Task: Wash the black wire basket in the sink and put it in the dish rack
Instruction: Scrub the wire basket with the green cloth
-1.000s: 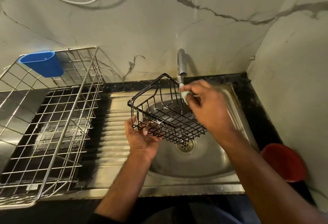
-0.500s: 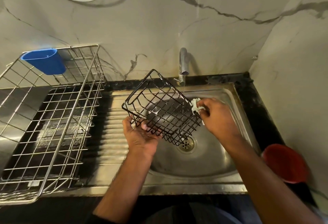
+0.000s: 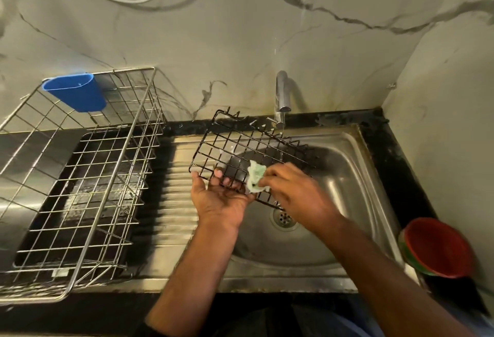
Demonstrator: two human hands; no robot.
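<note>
The black wire basket (image 3: 240, 147) is tipped over above the steel sink (image 3: 344, 176), its grid bottom facing me. My left hand (image 3: 219, 197) holds it from below at its near edge, fingertips poking through the wires. My right hand (image 3: 294, 192) pinches a pale green scrubbing cloth (image 3: 255, 176) and presses it on the grid. A thin stream of water falls from the tap (image 3: 282, 96) onto the basket. The steel dish rack (image 3: 80, 176) stands to the left of the sink.
A blue plastic cup holder (image 3: 77, 92) hangs on the rack's back left corner. The ribbed drainboard (image 3: 173, 203) lies between rack and bowl. A red bowl (image 3: 438, 248) sits on the black counter at right. Marble walls close the back and right side.
The basket has turned over from open side up to its bottom facing me. My right hand has moved with the cloth from the basket's far rim down onto the bottom grid, near my left hand.
</note>
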